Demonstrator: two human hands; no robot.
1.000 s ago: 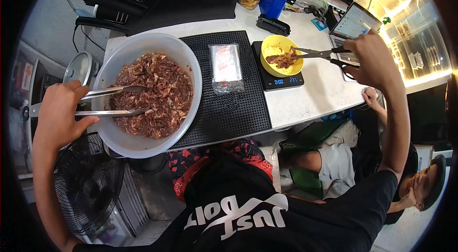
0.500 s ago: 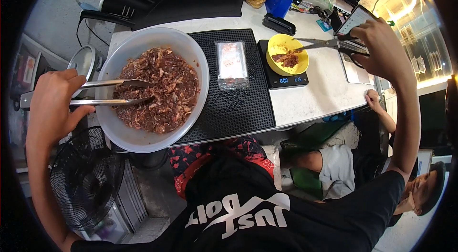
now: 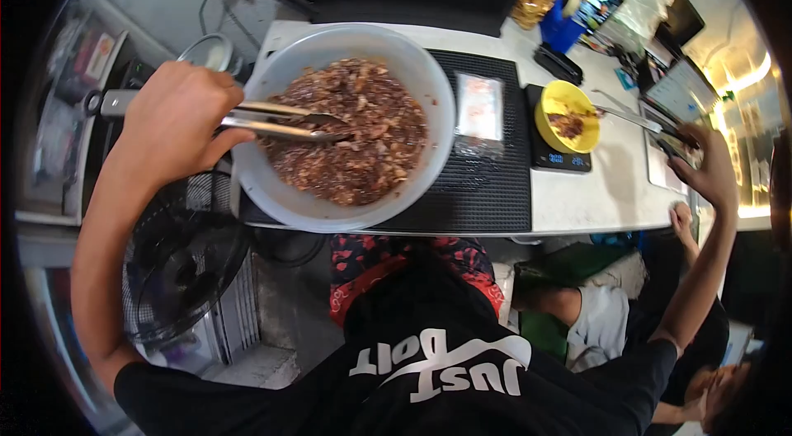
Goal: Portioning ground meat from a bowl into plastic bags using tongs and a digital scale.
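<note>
My left hand (image 3: 183, 116) is closed round a pair of metal tongs (image 3: 272, 129). The tips of the tongs rest in chopped, sauced meat (image 3: 355, 151) that fills much of a large whitish plastic bowl (image 3: 429, 94). Out to the right, my right hand (image 3: 708, 170) grips black-handled scissors (image 3: 639, 118), whose blades point toward a small yellow bowl (image 3: 587, 139). A little meat lies inside the yellow bowl, which sits on a black digital scale (image 3: 569, 162) with a lit display. Between the two bowls lies a stack of clear plastic packets (image 3: 480, 110) on a black ribbed mat (image 3: 495, 197).
A blue tape dispenser (image 3: 561, 28), a phone (image 3: 600, 3) and a black stapler-like object (image 3: 558, 65) stand at the back right. A black fan (image 3: 186, 267) is below the table's left side. Another person's hand (image 3: 681, 221) rests at the table's right edge.
The tongs' arms have come closer together in the meat. My right hand has lowered and drawn the scissors back from over the yellow bowl. The whole view has shifted.
</note>
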